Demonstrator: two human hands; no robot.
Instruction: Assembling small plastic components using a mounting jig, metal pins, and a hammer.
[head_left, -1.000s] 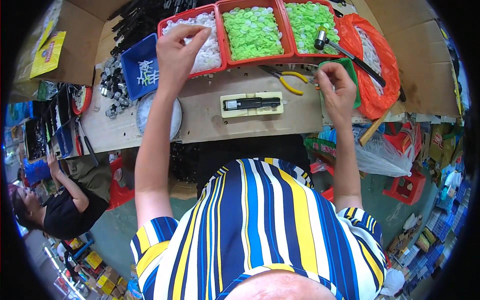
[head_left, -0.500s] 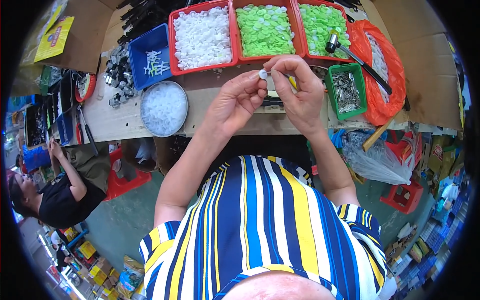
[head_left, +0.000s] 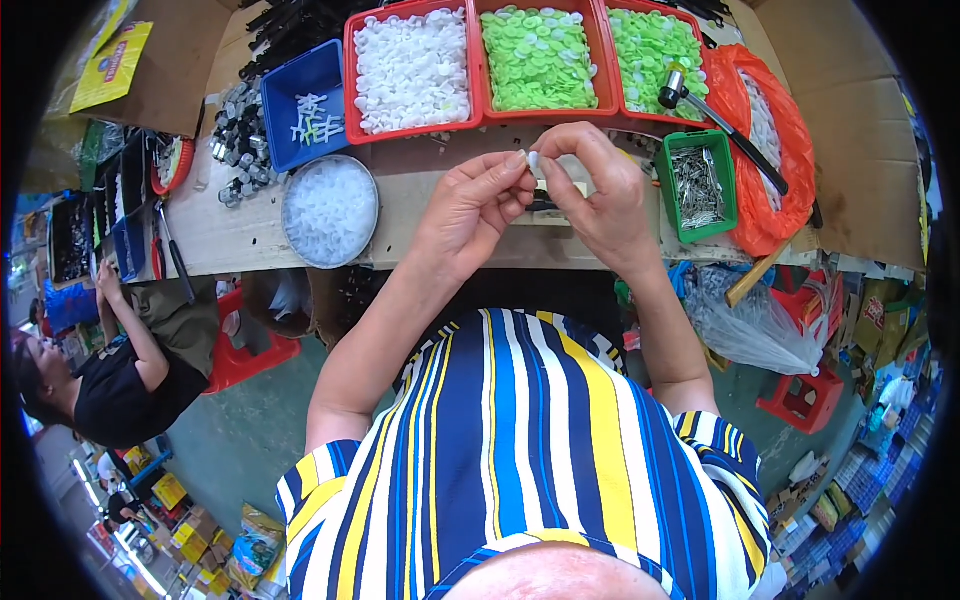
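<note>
Over the middle of the bench, my left hand (head_left: pixel 465 215) and my right hand (head_left: pixel 610 205) meet at their fingertips. Between them is a small round white plastic piece (head_left: pixel 533 159), pinched by thumb and finger from both sides. Its far details are hidden by my fingertips. Just beyond my hands stand red bins: one of white plastic pieces (head_left: pixel 412 75), one of green discs (head_left: pixel 540 62) and a further bin of green discs (head_left: pixel 655 55). Below my hands a dark tool (head_left: pixel 543 200) on the bench is partly covered.
Left of my hands are a round metal dish (head_left: pixel 330 212) of translucent pieces and a blue bin (head_left: pixel 290 150). To the right are a green bin (head_left: pixel 698 190) of metal pins, a hammer (head_left: pixel 735 130) and a red plastic bag (head_left: pixel 770 215). A co-worker (head_left: pixel 125 380) sits at far left.
The view has shifted slightly. The white piece has turned and now shows less between my fingertips; my right fingers have closed in on it.
</note>
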